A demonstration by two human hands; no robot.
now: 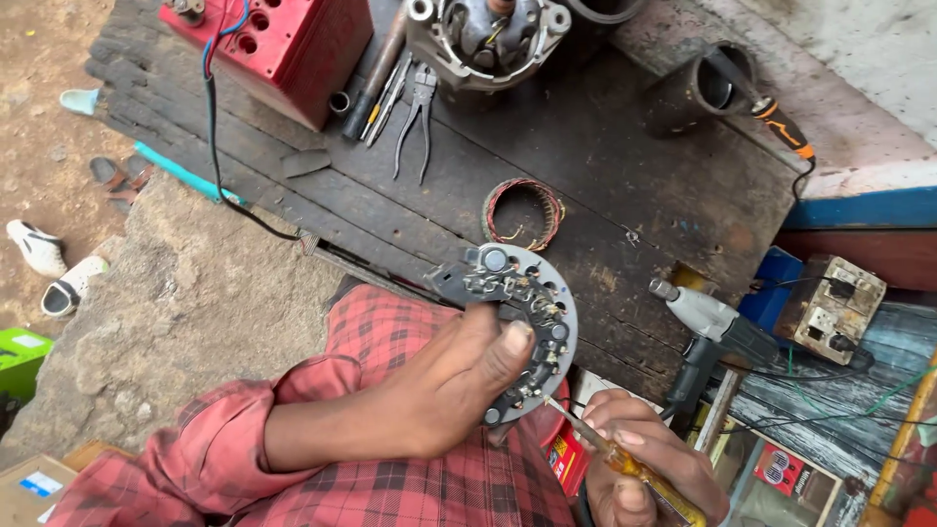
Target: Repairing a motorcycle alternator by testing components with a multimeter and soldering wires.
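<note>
My left hand (459, 376) grips the round dark metal rectifier plate (522, 327) by its near edge, thumb pressed on its face, holding it above my lap, just near of the dark wooden bench (605, 166). My right hand (649, 468) is closed around the yellow-handled screwdriver (610, 454), tip touching the plate's near rim. Best to keep the plate steady and the blade seated squarely. Grey power drill (708, 332) lies right.

This is an open-air roadside auto-electrical repair workshop, shown by the worn, oil-stained wooden workbench (625, 185) set over bare dirt ground (39, 59), with a red battery (283, 39) at its far left corner, pliers (418, 112), a copper winding coil (524, 213) and a power drill (708, 337) at its right edge.
</note>
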